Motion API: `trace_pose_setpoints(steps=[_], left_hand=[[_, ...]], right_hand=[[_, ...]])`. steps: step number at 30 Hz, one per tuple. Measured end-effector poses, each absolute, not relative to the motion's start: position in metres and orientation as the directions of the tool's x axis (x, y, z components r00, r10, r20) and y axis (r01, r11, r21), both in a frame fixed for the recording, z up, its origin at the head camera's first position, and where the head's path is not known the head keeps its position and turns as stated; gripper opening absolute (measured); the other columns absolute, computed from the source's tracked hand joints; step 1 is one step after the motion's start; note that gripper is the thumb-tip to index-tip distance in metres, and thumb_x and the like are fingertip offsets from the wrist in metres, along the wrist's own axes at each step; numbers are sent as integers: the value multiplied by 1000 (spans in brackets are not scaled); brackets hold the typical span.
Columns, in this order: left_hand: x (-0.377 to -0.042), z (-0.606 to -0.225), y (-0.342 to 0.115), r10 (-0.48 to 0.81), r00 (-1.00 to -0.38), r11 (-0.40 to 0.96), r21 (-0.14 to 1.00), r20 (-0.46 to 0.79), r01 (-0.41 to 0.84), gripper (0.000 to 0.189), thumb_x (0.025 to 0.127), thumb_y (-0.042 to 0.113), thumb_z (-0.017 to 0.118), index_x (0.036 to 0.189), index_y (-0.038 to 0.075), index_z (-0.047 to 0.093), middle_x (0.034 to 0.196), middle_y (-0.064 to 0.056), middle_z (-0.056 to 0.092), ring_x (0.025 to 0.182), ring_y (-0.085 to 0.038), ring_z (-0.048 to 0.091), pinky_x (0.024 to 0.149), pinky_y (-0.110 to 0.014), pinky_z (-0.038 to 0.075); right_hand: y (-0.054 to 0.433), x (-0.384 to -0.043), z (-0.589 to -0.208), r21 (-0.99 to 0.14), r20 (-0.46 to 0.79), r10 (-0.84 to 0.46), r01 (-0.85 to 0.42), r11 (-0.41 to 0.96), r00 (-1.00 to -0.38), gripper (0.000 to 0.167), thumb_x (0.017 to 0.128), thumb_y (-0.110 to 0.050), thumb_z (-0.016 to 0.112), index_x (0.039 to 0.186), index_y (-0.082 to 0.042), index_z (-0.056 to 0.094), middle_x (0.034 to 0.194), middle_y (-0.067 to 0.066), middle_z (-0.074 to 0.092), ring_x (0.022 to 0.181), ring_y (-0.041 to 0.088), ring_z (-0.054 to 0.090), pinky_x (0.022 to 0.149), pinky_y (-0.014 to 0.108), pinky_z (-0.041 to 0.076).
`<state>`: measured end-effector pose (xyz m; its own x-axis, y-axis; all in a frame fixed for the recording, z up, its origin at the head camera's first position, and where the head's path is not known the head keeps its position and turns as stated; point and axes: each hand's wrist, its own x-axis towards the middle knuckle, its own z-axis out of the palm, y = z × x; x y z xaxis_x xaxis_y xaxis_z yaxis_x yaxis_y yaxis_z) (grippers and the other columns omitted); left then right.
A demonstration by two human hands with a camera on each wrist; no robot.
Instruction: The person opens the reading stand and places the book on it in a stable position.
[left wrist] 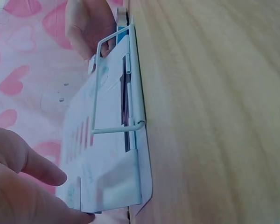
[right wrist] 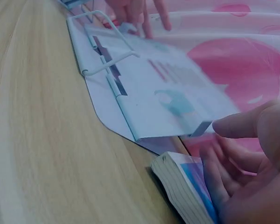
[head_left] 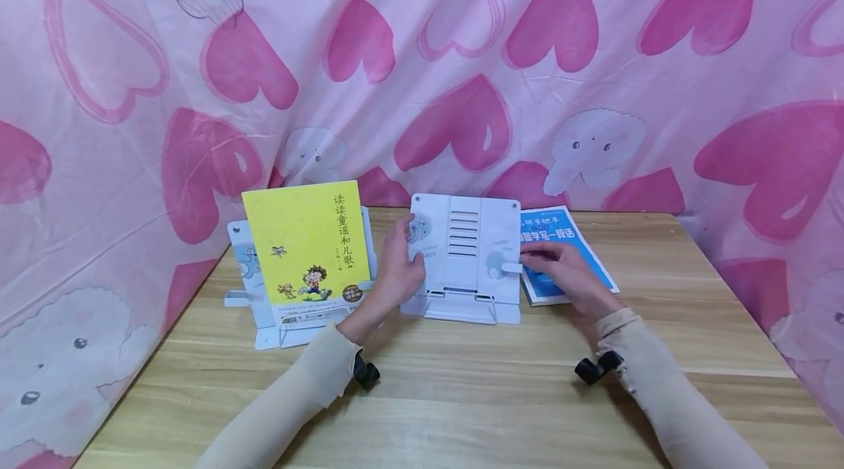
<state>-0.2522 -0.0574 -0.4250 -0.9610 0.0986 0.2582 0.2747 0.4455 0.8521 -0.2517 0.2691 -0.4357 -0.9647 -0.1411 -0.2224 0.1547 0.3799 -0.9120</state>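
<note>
A pale blue-white book stand [head_left: 464, 272] with a slotted back and a wire rest stands upright on the table, no book on it. My left hand [head_left: 393, 267] holds its left edge, thumb on the front side and fingers at the edge. At the other side, my right hand [head_left: 568, 275] pinches the small page clip [head_left: 511, 267] that sticks out from the right edge. In the right wrist view the thumb meets the clip's end, with the other fingers curled beside it. Under that hand lies a blue-covered book [head_left: 596, 275], partly behind the stand.
To the left, a second book stand [head_left: 267, 337] bears a yellow book [head_left: 306, 234] with a cartoon child on its cover. Both stands are on a wood-grain table [head_left: 448, 396]. A pink curtain [head_left: 422, 88] with hearts hangs behind and along the left side.
</note>
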Motion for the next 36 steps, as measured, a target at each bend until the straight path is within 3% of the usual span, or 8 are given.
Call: trace_pose_setpoints(steps=[8, 11, 17, 22, 29, 33, 36], left_hand=[[-251, -418, -60, 72, -959, 472, 838, 274, 275, 81, 93, -16, 59, 166, 9, 35, 151, -18, 47, 132, -32, 53, 115, -47, 52], [-252, -416, -61, 80, -953, 482, 825, 292, 294, 82, 92, -18, 58, 165, 12, 39, 149, -17, 48, 128, -30, 53, 110, -43, 55], [-251, -416, -62, 89, -948, 484, 818, 307, 310, 84, 91, -19, 58, 165, 15, 39, 146, -14, 49, 123, -29, 55, 107, -41, 55], [-252, -416, -63, 79, -936, 473, 814, 343, 338, 87, 88, -20, 60, 165, 16, 41, 142, -14, 51, 121, -29, 56, 105, -41, 56], [-255, -416, -62, 63, -914, 492, 785, 400, 377, 100, 87, -19, 69, 170, 22, 33, 140, -15, 51, 124, -29, 55, 105, -42, 57], [-258, -416, -62, 73, -899, 518, 754, 431, 404, 110, 87, -17, 74, 173, 31, 25, 135, -13, 51, 123, -29, 50, 98, -40, 56], [-259, -417, -63, 75, -888, 519, 743, 453, 423, 110, 85, -18, 76, 173, 28, 27, 132, -14, 52, 121, -30, 52, 96, -40, 58]], right_hand=[[281, -250, -437, -921, -165, -172, 89, 380, -971, 52, 102, -43, 76, 140, -11, 64, 143, 13, 65, 127, 29, 63, 125, 58, 32], [285, -250, -438, -919, -144, -191, 60, 389, -971, 51, 101, -44, 77, 140, -13, 66, 140, 8, 67, 128, 24, 61, 122, 55, 34], [291, -250, -441, -931, -119, -245, 22, 365, -962, 47, 101, -40, 78, 136, -12, 67, 137, 4, 70, 127, 22, 64, 114, 40, 42], [294, -250, -442, -962, -67, -346, -31, 271, -936, 38, 104, -25, 75, 132, -4, 63, 134, 5, 74, 118, 20, 74, 105, 28, 56], [296, -249, -445, -995, 1, -497, -51, 87, -868, 16, 108, -6, 64, 124, -7, 64, 139, 4, 71, 121, 22, 74, 102, 36, 63], [295, -247, -446, -999, 10, -554, -36, 36, -833, 19, 108, -1, 60, 122, -12, 67, 143, 4, 66, 125, 23, 71, 104, 40, 62], [292, -245, -445, -999, 10, -585, -36, 33, -811, 24, 107, 0, 60, 127, -10, 67, 144, 5, 64, 128, 25, 70, 105, 42, 61]])
